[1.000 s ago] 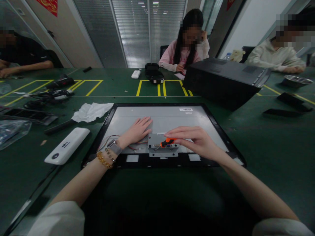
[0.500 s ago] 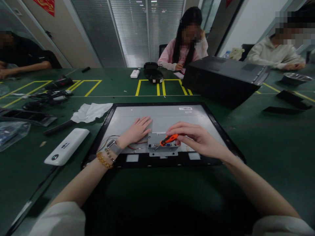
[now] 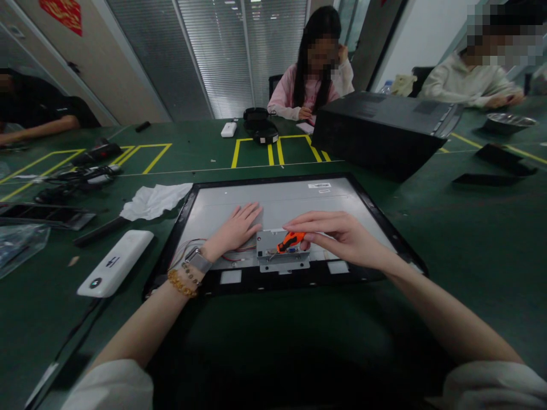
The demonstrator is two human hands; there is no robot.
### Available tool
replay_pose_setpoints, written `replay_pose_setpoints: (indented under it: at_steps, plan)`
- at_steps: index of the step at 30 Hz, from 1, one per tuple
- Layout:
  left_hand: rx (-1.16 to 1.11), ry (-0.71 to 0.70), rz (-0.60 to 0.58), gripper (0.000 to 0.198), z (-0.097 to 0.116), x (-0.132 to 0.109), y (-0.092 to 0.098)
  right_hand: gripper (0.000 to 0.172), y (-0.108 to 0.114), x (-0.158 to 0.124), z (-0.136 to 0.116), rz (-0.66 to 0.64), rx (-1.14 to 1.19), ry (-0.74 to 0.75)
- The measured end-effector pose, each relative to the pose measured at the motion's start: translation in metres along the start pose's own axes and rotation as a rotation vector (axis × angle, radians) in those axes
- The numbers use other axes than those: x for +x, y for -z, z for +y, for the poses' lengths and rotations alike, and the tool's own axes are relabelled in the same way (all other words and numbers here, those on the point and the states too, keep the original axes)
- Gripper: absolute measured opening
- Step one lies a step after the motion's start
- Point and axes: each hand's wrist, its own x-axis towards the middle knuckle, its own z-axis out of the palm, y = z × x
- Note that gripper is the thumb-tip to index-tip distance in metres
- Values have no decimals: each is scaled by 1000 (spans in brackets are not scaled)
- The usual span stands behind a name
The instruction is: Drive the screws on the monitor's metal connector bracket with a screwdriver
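In front of me a flat display panel [image 3: 282, 199] with a black frame lies with its grey metal back up. A small metal bracket box [image 3: 267, 239] with video ports sits near its front edge. My left hand [image 3: 237, 229] rests flat on the metal, fingers spread, just left of the box. My right hand [image 3: 339, 236] pinches an orange and black screwdriver [image 3: 290, 241] between thumb and fingers. The tool leans down to the left, its tip at the port side of the box; exact contact cannot be made out. Thin wires [image 3: 228, 257] run beneath my left wrist.
A white power bank [image 3: 115, 265] with a cable and a crumpled white tissue [image 3: 156, 201] lie left of the panel. Black cables [image 3: 81, 173] are further off. A large black case [image 3: 380, 134] stands behind to the right. Several people sit around the green table [image 3: 273, 336].
The camera view has tilted and shifted slightly. The screwdriver's handle has turned a little in my right hand, while its tip stays at the box. My left hand keeps its place.
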Motion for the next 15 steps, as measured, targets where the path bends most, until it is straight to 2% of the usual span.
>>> replay_pose_setpoints:
  at_steps: [5, 11, 15]
  plan:
    - [9, 5, -11, 54, 2, 0, 3, 33, 1, 1, -2, 4, -39, -18]
    - [-1, -4, -6, 54, 1, 0, 2, 30, 0, 1, 3, 71, -168, 37]
    - [-1, -10, -4, 54, -1, 0, -1, 33, 0, 1, 3, 69, -193, 49]
